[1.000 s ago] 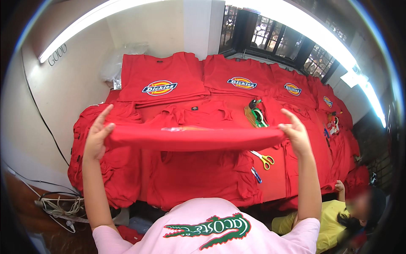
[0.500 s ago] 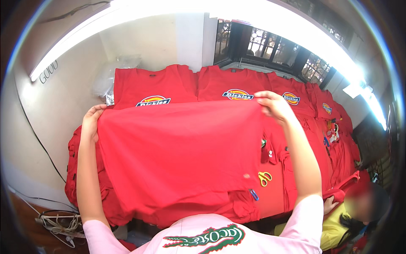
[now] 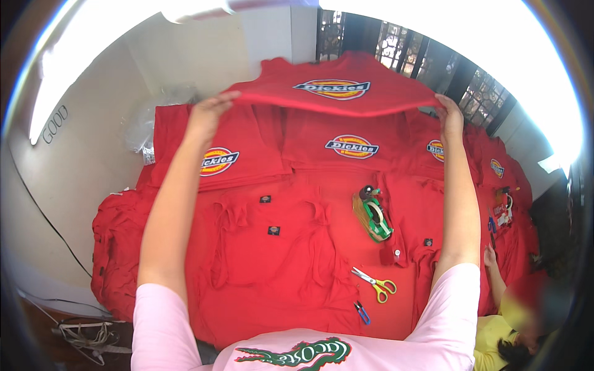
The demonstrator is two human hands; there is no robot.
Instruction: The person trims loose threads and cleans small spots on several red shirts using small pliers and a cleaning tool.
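Note:
Both my arms reach forward, holding a red T-shirt [image 3: 266, 83] with a chest logo stretched between them above the far side of the table. My left hand [image 3: 209, 114] has its fingers closed on one corner, while my right hand [image 3: 451, 114] grips the other, nearer the window. The shirt's lower edge sags in a slight curve. Beneath it lies a row of folded red shirts with the same kind of logo, such as the middle folded shirt [image 3: 303, 154]. Closer to me a red shirt [image 3: 272, 260] lies spread out, neck labels showing.
Right of the spread shirt are a green tape dispenser [image 3: 375, 216], yellow-handled scissors [image 3: 378, 285] and blue thread snips [image 3: 362, 313]. Plastic bags [image 3: 151, 123] lie by the left wall. A co-worker in yellow [image 3: 495, 337] is at the right. Cables [image 3: 90, 340] hang at lower left.
My hands have lifted the shirt forward, away from me; its logo now shows. The spread shirt and the tape dispenser are uncovered. The co-worker's hand has moved forward.

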